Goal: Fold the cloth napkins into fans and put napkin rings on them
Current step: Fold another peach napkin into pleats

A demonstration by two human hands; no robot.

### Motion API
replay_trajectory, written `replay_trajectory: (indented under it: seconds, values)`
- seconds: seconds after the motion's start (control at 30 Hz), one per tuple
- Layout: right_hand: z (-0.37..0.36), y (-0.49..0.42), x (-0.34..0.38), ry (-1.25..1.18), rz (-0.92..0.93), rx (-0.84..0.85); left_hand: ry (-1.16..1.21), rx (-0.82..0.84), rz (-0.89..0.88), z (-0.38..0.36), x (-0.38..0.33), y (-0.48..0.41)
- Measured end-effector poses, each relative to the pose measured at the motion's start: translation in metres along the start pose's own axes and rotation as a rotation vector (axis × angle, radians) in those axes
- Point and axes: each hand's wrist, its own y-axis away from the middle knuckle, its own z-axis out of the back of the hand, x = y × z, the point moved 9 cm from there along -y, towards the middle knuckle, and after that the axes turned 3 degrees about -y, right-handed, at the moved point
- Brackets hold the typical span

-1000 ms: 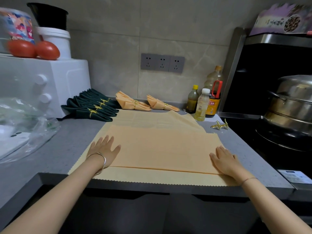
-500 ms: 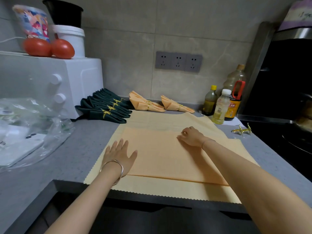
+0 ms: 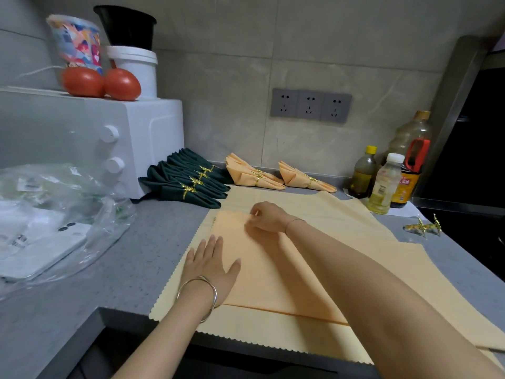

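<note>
1. The orange napkin [image 3: 259,283] lies spread on the worktop [image 3: 136,255], its near part doubled into a darker layer.
2. The left hand [image 3: 211,266] rests flat, fingers straight, on that layer's near-left part.
3. The right hand [image 3: 263,217] lay flat at the napkin's near-right a second ago. It has crossed to the layer's far-left corner, where its curled fingers seem to pinch the edge, probably to start the next pleat.
4. Gold napkin rings [image 3: 423,228] wait right of the napkin, and finished fans [image 3: 254,176] sit behind it.
5. The right forearm hides the napkin's middle, the fingertips are tucked under, and the near-right corner is cut off.
</note>
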Motion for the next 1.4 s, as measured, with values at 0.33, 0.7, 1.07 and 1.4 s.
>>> replay_trajectory:
  seconds: [0.33, 0.7, 1.07, 1.4]
  values:
    - [0.019, 0.033, 0.053, -0.117, 0.269, -0.215, 0.313, -0.136, 0.048, 0.019, 0.004, 0.008]
    - [0.032, 0.189, 0.000, 0.021, 0.333, -0.241, 0.152, 0.062, -0.142, 0.024, -0.016, 0.042]
    - [0.016, 0.252, -0.031, 0.033, 0.367, -0.285, -0.159, 0.135, -0.216, -0.002, -0.045, 0.062]
    - [-0.003, 0.258, -0.041, 0.094, 0.366, -0.272, -0.091, 0.224, -0.204, -0.003, -0.044, 0.054]
